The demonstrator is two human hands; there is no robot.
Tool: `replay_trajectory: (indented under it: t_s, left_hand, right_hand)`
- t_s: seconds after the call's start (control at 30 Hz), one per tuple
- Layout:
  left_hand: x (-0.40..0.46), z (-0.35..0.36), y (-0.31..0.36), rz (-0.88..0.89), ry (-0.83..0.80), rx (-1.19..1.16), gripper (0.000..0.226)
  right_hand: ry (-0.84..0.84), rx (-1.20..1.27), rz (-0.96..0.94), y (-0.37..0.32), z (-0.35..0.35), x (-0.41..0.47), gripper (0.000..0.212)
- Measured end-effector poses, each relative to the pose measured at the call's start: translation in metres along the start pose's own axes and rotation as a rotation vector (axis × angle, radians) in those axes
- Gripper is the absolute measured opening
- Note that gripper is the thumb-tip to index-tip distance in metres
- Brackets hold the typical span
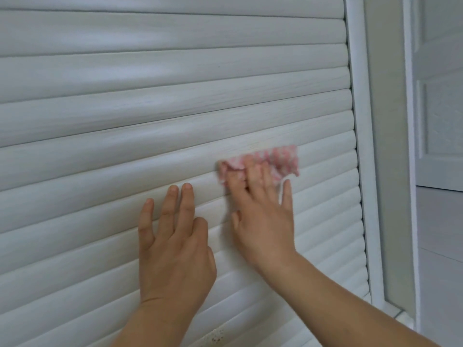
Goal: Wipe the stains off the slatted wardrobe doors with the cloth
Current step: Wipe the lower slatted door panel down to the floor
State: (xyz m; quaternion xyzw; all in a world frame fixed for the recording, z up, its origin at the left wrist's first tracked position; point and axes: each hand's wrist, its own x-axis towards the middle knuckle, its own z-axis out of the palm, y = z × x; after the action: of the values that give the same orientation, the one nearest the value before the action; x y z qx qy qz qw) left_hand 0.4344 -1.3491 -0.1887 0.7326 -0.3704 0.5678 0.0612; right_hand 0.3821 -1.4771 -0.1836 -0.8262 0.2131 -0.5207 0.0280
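Observation:
A white slatted wardrobe door (150,101) fills most of the view. My right hand (263,221) presses a pink and white cloth (283,161) flat against a slat right of centre, its straight fingers lying over the cloth; hand and cloth are motion-blurred. A faint yellowish smear (253,146) shows on the slat just above the cloth. My left hand (175,241) rests flat on the slats beside it, fingers spread and holding nothing. Small reddish-brown specks (216,337) mark the slats near the bottom edge, between my forearms.
The door's white frame (363,146) runs down the right side of the slats. Beyond it stand a pale wall strip (390,121) and a white panelled door (441,96). A tiny dark dot (219,66) sits on an upper slat.

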Motion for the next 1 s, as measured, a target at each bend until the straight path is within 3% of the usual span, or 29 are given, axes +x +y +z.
replay_trajectory:
  t_s: [0.13, 0.3, 0.43, 0.53, 0.67, 0.73, 0.83, 0.9, 1.0]
  left_hand:
    - [0.002, -0.003, -0.002, 0.006, -0.021, 0.019, 0.027]
    - [0.000, -0.005, -0.005, 0.038, -0.030, 0.016, 0.018]
    - [0.000, -0.003, -0.003, 0.024, -0.023, -0.004, 0.027]
    - [0.001, -0.003, -0.001, 0.019, -0.030, -0.003, 0.029]
    - [0.001, -0.003, -0.002, 0.015, -0.032, 0.001, 0.030]
    - [0.002, -0.004, -0.003, 0.031, -0.032, 0.012, 0.029]
    - [0.003, -0.005, -0.004, 0.042, -0.028, 0.013, 0.028]
    - [0.003, -0.006, -0.004, 0.044, -0.026, 0.008, 0.028]
    - [0.003, -0.005, -0.002, 0.033, -0.026, -0.004, 0.030]
  right_hand:
    - [-0.042, -0.034, -0.114, 0.017, -0.006, 0.004, 0.065]
    - [-0.191, -0.031, 0.181, 0.060, -0.020, 0.020, 0.063]
    - [-0.029, 0.195, 0.329, 0.064, -0.017, 0.028, 0.060]
    - [0.049, 0.273, 0.194, 0.037, -0.010, 0.023, 0.062]
    - [0.011, 0.089, -0.061, 0.010, -0.006, 0.004, 0.058]
    - [-0.055, 0.035, -0.046, 0.017, -0.012, 0.007, 0.060]
    - [-0.196, 0.100, 0.213, 0.035, -0.020, 0.017, 0.065]
    - [-0.202, 0.144, 0.298, 0.032, -0.018, 0.018, 0.071]
    - [-0.125, 0.059, 0.055, 0.003, -0.012, 0.006, 0.070]
